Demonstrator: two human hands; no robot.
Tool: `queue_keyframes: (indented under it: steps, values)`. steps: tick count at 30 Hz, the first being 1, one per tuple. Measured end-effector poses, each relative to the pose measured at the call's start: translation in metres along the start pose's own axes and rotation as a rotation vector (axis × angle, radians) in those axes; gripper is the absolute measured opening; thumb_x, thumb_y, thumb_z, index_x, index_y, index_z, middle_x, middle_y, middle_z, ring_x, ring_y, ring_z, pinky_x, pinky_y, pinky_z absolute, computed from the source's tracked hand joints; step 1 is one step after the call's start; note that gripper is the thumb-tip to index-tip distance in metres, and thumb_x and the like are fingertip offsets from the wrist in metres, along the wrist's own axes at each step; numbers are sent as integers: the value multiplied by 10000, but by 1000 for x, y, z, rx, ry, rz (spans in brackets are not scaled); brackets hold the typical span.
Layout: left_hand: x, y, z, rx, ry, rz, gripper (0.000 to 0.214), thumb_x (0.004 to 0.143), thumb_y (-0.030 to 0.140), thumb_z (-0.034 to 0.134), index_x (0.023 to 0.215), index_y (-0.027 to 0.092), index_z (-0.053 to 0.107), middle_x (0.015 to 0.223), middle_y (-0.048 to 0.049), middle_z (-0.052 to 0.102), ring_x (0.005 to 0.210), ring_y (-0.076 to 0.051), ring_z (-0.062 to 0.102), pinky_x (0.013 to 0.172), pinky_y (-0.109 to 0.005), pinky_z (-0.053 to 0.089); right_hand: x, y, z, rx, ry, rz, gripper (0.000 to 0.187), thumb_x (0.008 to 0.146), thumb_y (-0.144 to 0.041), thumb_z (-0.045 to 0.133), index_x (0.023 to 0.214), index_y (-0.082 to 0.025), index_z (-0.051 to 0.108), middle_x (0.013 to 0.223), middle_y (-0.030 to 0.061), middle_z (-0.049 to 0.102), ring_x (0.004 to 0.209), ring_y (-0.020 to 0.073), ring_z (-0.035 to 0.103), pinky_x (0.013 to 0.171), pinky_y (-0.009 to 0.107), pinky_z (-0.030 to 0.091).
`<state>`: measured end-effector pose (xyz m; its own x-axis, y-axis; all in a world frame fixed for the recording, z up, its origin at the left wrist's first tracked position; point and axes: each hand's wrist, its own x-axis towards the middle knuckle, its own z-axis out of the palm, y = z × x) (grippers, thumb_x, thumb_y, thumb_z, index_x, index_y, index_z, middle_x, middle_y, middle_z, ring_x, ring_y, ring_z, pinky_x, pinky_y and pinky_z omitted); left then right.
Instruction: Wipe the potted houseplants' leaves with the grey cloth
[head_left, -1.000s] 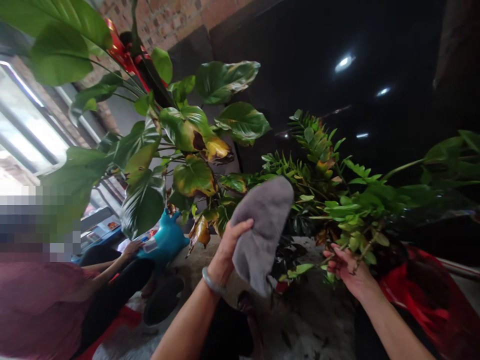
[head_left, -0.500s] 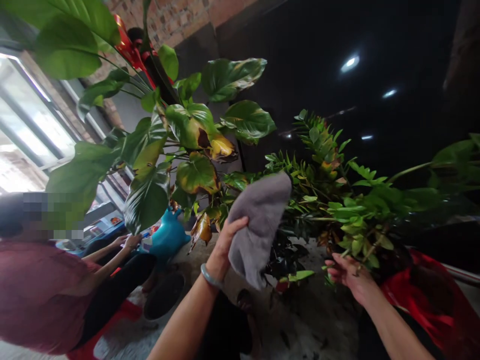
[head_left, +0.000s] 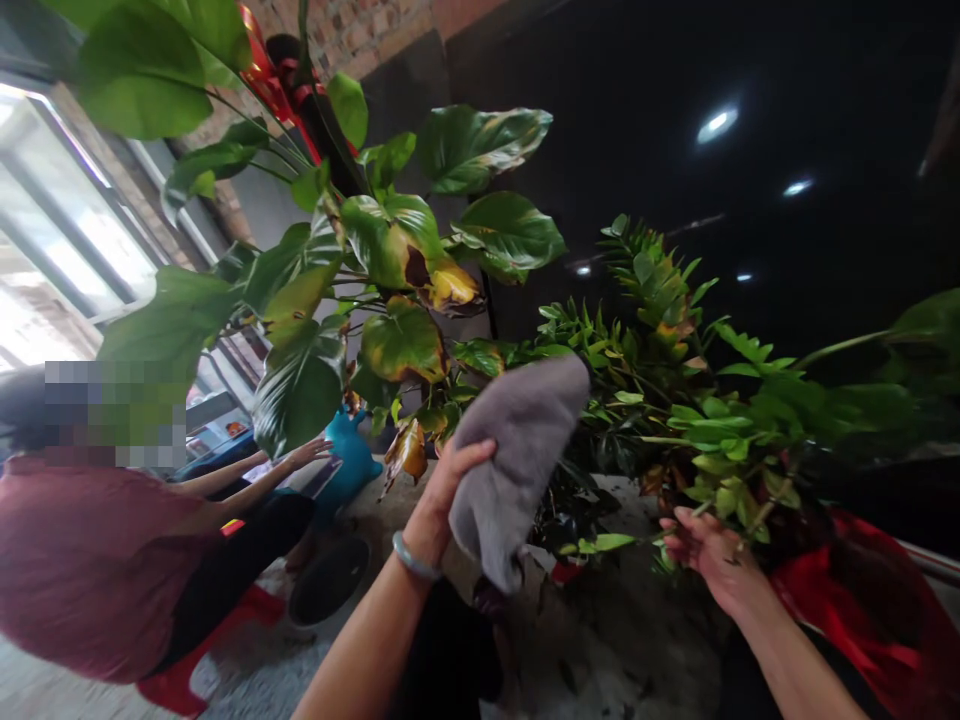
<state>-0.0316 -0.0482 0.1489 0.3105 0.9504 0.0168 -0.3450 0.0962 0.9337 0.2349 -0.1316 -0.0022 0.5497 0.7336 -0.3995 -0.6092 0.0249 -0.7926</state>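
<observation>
- Left hand (head_left: 439,500) fingers grip grey cloth (head_left: 521,450), screening foliage behind.
- Right hand (head_left: 712,565) fingers curl against leafy plant (head_left: 724,440); grip unclear.
- Red wrapping (head_left: 817,590) beside right forearm.
- Leftward: broad-leaved plant (head_left: 394,235), black bucket (head_left: 326,605), co-worker (head_left: 90,560) on red stool (head_left: 234,620).

Below me I see a grey floor (head_left: 615,630), with small dark scraps (head_left: 566,678) scattered over its near middle. On the left, a red stool (head_left: 251,612) stands on it, and a dark bucket (head_left: 330,585) sits just to the stool's right. Farther off is a blue toy (head_left: 349,465), its base partly hidden.
</observation>
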Motion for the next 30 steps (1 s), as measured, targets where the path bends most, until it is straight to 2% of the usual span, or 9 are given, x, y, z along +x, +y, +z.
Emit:
queue_keyframes:
  steps: [4, 9, 12, 15, 17, 21, 25, 27, 30]
  values:
    - [17, -23, 4, -27, 57, -55, 526, 484, 312, 843, 966, 142, 717, 891, -77, 760, 778, -253, 689, 763, -363, 536, 1, 3, 4, 30, -8, -8, 258, 476, -198, 811, 651, -209, 622, 538, -3, 714, 402, 153, 615, 420, 261, 511]
    - [-21, -82, -19, 215, -157, -365, 407, 377, 192, 847, 767, 123, 749, 696, -58, 737, 628, -217, 644, 654, -331, 506, -1, 3, 2, -6, 25, -11, 304, 426, -210, 827, 668, -190, 644, 508, 9, 702, 366, 149, 593, 367, 236, 471]
    - [-28, -50, -29, 173, -148, -280, 425, 434, 214, 841, 845, 145, 759, 781, -73, 758, 700, -237, 675, 697, -331, 516, -1, 0, -1, 15, -9, -5, 312, 398, -206, 833, 649, -190, 648, 531, 16, 715, 366, 143, 591, 378, 244, 487]
    - [-7, 2, -24, 43, 31, -56, 420, 502, 251, 839, 900, 157, 743, 910, -94, 766, 815, -269, 701, 760, -347, 540, 1, -1, -2, 58, -55, -16, 288, 408, -189, 832, 625, -206, 643, 552, 7, 724, 385, 141, 600, 407, 256, 512]
    - [12, 16, -17, -47, 163, 29, 458, 506, 257, 839, 934, 146, 722, 909, -85, 762, 835, -266, 704, 781, -354, 550, 3, -1, 0, 84, -72, -21, 263, 437, -178, 820, 621, -220, 638, 557, -5, 725, 401, 144, 610, 429, 266, 527]
    - [13, -28, -17, -64, 290, -9, 494, 440, 239, 845, 900, 127, 705, 783, -57, 748, 680, -220, 681, 688, -334, 551, 5, 2, 4, 95, -72, 24, 233, 466, -167, 789, 601, -232, 611, 562, -3, 729, 414, 159, 627, 444, 285, 542]
    - [-40, -77, -44, 49, 51, -319, 463, 424, 228, 843, 866, 133, 742, 735, -52, 746, 627, -219, 656, 629, -331, 529, 4, 2, 3, 17, -14, 90, 246, 420, -157, 777, 591, -231, 616, 519, 14, 715, 383, 172, 615, 389, 277, 522]
    - [-59, -67, -56, 107, -28, -319, 457, 416, 180, 835, 864, 131, 758, 726, -43, 746, 657, -212, 662, 646, -298, 522, 3, 0, 1, -3, -7, 106, 242, 402, -163, 777, 577, -223, 621, 504, 20, 709, 369, 165, 606, 371, 264, 511]
    - [-52, -18, -61, 92, 49, -131, 538, 440, 202, 838, 968, 138, 749, 801, -56, 760, 711, -237, 684, 683, -313, 537, 2, -3, -1, 13, -14, 105, 224, 392, -159, 765, 557, -217, 626, 494, 11, 705, 353, 147, 593, 370, 250, 510]
